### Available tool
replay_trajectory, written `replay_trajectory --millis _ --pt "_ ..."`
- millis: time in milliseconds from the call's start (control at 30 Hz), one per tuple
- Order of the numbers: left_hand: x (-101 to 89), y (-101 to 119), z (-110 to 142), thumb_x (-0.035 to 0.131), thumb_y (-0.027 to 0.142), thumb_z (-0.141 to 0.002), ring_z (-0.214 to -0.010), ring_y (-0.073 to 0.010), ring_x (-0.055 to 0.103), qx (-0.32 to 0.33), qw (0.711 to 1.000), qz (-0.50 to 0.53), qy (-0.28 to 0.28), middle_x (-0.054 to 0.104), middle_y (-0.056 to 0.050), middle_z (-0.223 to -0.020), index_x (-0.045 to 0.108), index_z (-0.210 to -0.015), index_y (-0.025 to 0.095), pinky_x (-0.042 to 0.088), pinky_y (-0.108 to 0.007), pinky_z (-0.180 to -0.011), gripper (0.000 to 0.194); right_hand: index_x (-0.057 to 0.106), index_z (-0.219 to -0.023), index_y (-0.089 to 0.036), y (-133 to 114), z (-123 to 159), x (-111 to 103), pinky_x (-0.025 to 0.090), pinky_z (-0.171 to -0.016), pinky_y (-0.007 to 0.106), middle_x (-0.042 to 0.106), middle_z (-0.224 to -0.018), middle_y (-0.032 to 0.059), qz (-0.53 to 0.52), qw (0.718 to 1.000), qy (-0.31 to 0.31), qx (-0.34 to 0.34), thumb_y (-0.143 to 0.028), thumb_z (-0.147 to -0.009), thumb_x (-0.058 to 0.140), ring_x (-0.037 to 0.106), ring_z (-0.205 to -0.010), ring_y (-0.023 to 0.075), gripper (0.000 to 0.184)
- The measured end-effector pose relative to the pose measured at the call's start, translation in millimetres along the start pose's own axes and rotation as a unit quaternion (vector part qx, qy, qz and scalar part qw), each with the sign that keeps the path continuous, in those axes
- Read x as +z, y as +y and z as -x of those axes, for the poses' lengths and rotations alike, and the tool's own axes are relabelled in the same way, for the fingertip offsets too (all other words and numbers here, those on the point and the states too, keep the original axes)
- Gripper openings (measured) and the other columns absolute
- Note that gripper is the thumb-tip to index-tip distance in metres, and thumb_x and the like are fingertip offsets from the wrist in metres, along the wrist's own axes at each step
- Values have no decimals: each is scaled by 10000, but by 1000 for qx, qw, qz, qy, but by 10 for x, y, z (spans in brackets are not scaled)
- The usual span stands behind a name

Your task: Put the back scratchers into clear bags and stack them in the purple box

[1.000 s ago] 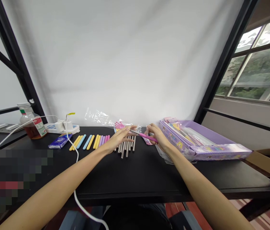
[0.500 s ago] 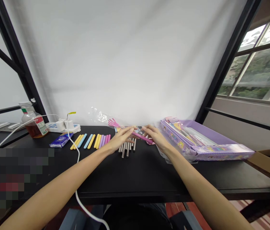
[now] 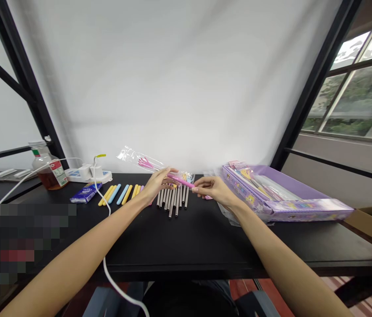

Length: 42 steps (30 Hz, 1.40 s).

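A pink back scratcher [image 3: 182, 180] with a small hand-shaped head lies slantwise between my hands, above the table. Its head and a clear plastic sleeve [image 3: 127, 154] stick out to the upper left. My left hand [image 3: 158, 182] is closed round the middle of it, at the upper end of the pink handle. With thumb and fingertips, my right hand [image 3: 215, 189] pinches the lower right end of that handle. Just below, several silver metal rods [image 3: 172, 202] lie side by side, with small coloured hand-shaped heads partly hidden behind my fingers.
Yellow, blue and purple handles [image 3: 124, 194] lie in a row on the black table [image 3: 186, 242]. Further left are a blue packet [image 3: 86, 193], a power strip [image 3: 107, 177] with a white cable, and a bottle [image 3: 50, 171]. A purple box [image 3: 308, 207] holding wrapped scratchers stands right.
The back scratcher and its sleeve have shifted to the left and out from the wrapping by my right hand. My left hand has moved slightly left, and my right fingers now pinch the handle's end.
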<state>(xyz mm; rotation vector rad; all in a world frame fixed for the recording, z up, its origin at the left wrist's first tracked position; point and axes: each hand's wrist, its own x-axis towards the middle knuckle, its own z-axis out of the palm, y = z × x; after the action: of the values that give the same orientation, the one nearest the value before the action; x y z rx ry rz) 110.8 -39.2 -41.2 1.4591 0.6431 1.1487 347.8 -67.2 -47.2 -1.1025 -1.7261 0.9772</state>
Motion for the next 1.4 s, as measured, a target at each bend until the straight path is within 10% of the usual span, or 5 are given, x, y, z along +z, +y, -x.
replay_trajectory --millis 567,1400 --pt "153 37 126 481 573 -950 -960 -243 683 -12 985 -40 -168 702 -115 -1030 666 -1135 182 525 -339 -811 470 596 -963 -202 148 -47 62 477 -544 275 649 -624 -20 30 999 -9 -35 -491 -633 863 605 -548 150 513" --pt "162 -3 100 616 503 -898 -905 -222 710 8 984 -96 -152 691 -124 -1123 699 -1104 178 557 -324 -756 394 667 -693 -166 95 -37 64 431 -505 254 626 -602 18 32 999 -2 -38 -549 -689 802 552 -521 126 406"
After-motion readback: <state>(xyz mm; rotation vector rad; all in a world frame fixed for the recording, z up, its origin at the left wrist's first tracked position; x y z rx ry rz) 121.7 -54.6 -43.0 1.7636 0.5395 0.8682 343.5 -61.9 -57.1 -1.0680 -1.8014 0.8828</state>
